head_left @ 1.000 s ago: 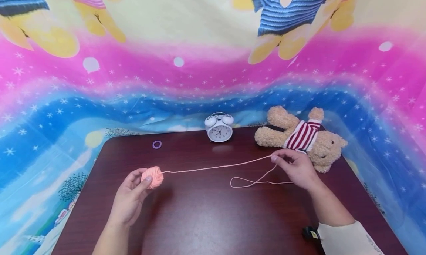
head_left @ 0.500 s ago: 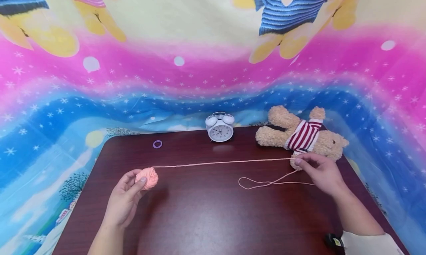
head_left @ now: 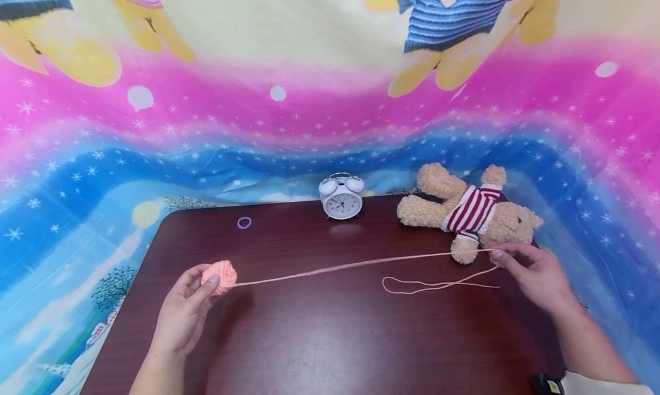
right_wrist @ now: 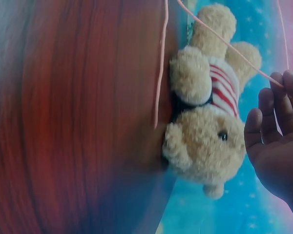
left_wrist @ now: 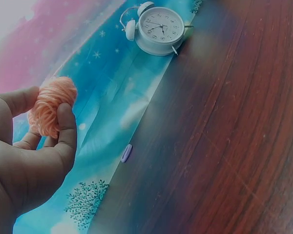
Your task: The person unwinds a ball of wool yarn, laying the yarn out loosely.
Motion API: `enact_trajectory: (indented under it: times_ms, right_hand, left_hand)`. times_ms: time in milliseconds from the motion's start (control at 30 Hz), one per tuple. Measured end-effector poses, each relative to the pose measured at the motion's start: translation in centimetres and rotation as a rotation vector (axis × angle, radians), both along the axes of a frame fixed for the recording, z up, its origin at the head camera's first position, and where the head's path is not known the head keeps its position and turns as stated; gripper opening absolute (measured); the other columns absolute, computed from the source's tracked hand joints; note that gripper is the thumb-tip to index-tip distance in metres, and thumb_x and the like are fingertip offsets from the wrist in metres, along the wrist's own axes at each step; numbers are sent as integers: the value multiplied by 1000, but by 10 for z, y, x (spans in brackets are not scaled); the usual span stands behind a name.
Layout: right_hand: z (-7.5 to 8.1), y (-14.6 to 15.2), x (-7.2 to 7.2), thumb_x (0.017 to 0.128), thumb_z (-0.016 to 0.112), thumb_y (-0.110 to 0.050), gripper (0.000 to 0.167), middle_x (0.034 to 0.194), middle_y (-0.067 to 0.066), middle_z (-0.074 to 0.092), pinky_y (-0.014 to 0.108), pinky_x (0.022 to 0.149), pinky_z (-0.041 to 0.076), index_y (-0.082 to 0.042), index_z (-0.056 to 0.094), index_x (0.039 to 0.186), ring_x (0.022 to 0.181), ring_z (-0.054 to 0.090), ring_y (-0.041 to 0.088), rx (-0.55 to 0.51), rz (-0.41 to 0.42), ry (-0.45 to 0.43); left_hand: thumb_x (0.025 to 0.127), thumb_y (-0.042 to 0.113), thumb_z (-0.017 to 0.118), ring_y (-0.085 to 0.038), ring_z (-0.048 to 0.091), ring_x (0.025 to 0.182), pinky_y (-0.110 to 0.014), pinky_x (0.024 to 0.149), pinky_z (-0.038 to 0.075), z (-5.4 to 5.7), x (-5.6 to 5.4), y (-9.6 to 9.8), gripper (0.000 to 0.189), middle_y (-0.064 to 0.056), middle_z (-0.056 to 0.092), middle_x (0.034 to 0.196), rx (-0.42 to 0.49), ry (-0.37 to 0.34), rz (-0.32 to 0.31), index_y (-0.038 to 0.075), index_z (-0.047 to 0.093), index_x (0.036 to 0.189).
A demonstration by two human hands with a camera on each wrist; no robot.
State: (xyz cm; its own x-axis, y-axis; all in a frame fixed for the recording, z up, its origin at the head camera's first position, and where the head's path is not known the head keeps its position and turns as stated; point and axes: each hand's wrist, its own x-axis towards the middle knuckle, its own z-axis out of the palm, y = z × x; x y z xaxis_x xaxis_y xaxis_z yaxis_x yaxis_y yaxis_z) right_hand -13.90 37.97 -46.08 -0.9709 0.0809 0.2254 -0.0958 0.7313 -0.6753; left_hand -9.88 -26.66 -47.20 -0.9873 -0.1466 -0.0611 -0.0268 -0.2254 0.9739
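At the left of the head view, my left hand [head_left: 181,309] holds a small ball of peach yarn [head_left: 223,277] between thumb and fingers. The left wrist view shows the yarn ball [left_wrist: 52,105] gripped in the fingertips. A strand of yarn [head_left: 340,266] runs from the ball across the table to my right hand [head_left: 536,277], whose thumb and fingers pinch it. Past that pinch the yarn doubles back in a loose loop, its free end lying on the table. In the right wrist view, the hand [right_wrist: 278,122] is beside the teddy bear [right_wrist: 205,141], with the strand crossing in front.
The teddy bear [head_left: 471,211] in a red-striped shirt lies on its side at the back right. A white alarm clock [head_left: 342,203] stands at the back edge. A purple ring [head_left: 244,223] lies at the back left of the dark table [head_left: 319,337]. A printed cloth [head_left: 289,120] hangs behind.
My right hand has moved right, drawing out more yarn and dragging the loop along. My left hand has shifted slightly left and down with the ball. The strand between them is longer.
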Motion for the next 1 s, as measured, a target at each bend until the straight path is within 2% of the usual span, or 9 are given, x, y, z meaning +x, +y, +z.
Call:
enact_trajectory:
  times_ms: [133,367,633,833,1000]
  right_hand:
    - [-3,13,2,99,73,-33,23,95,-32,63,17,70,41,-13,76,111,94,50,-13,4,-30,-12]
    - [-6,31,4,98,73,-35,28,98,-43,57,8,73,37,-12,76,114,98,44,-22,5,-68,-23]
    - [-9,50,7,98,73,-39,28,95,-43,55,18,67,39,-15,76,112,89,46,-14,42,-120,-60]
    - [-11,62,9,98,72,-40,28,95,-47,49,18,68,38,-16,76,111,92,42,-19,44,-167,-74]
    - [-10,67,10,98,72,-41,32,94,-47,48,20,67,39,-13,75,112,90,42,-19,54,-177,-79]
  left_hand:
    - [103,7,64,-8,65,95,-25,88,58,-1,2,-4,31,2,66,111,-9,-16,9,5,49,130]
    - [104,8,63,-9,65,98,-26,88,58,-2,4,-8,31,1,64,113,-12,-30,19,5,48,131]
    - [104,9,63,-9,65,96,-25,89,57,-2,5,-13,32,2,64,114,-4,-33,22,6,49,133]
    - [104,9,63,-8,63,96,-24,88,57,-4,5,-16,32,2,61,114,2,-46,31,6,51,134]
    - [104,5,61,-8,65,94,-25,88,58,-5,7,-21,26,1,63,112,48,-13,42,9,55,129]
